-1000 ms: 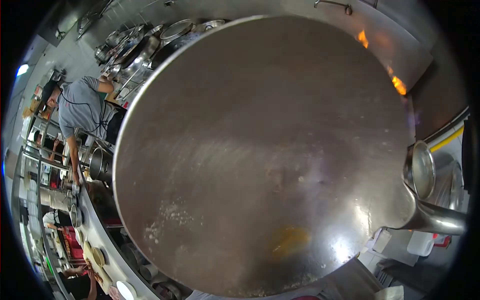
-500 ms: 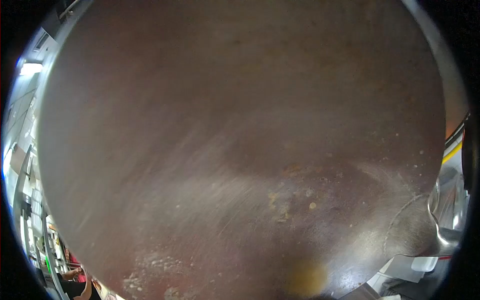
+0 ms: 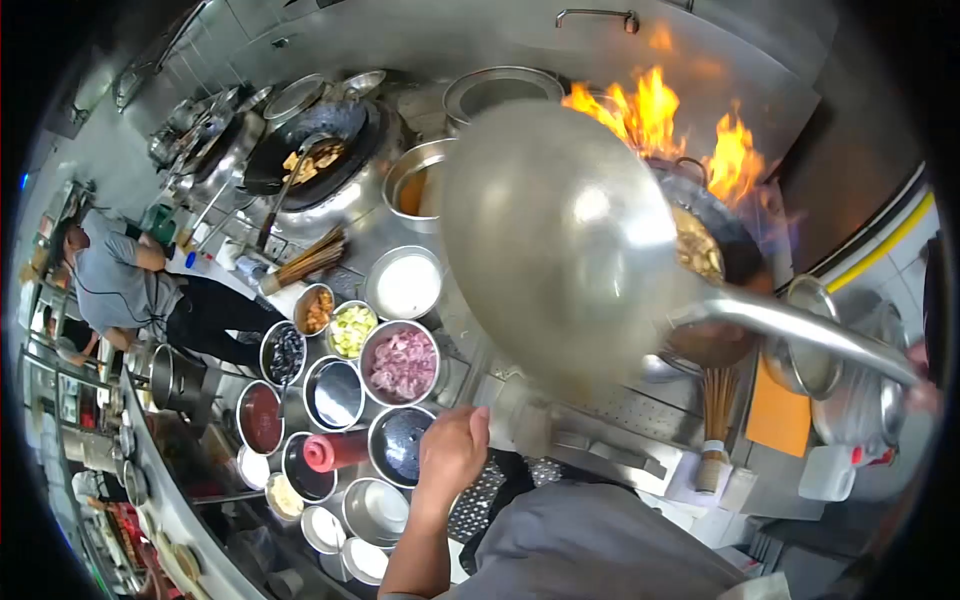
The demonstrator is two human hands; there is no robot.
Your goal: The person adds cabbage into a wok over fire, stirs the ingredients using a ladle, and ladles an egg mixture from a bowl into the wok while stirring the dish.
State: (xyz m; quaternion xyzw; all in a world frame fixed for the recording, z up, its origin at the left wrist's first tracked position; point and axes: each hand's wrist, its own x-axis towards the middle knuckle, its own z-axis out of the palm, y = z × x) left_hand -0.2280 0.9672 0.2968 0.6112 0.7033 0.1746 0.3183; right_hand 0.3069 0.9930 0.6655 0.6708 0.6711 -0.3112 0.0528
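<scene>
A large steel ladle [image 3: 565, 250] is raised close to the camera. Its handle runs right to my right hand [image 3: 922, 378], blurred at the edge of view and closed around it. Behind the ladle, partly covered, is a dark wok [image 3: 738, 245] with pieces of food [image 3: 695, 243] inside; tall flames [image 3: 640, 110] rise behind it. My left hand [image 3: 455, 452] is held in front of my body, fingers curled, thumb up, with no object visible in it. Nearest to it is a metal bowl [image 3: 393, 445] with dark contents.
Several bowls stand left of me, including pink meat [image 3: 403, 365] and chopped green pieces [image 3: 352, 330]. A red bottle [image 3: 335, 452] lies among them. Another wok [image 3: 262, 170] with food is at upper left. A bamboo brush [image 3: 717, 410] stands at right. Another person [image 3: 125, 270] is at left.
A brownish metal surface filled most of the view before. The ladle is now farther from the camera, showing the stove, flames, bowls and my left hand.
</scene>
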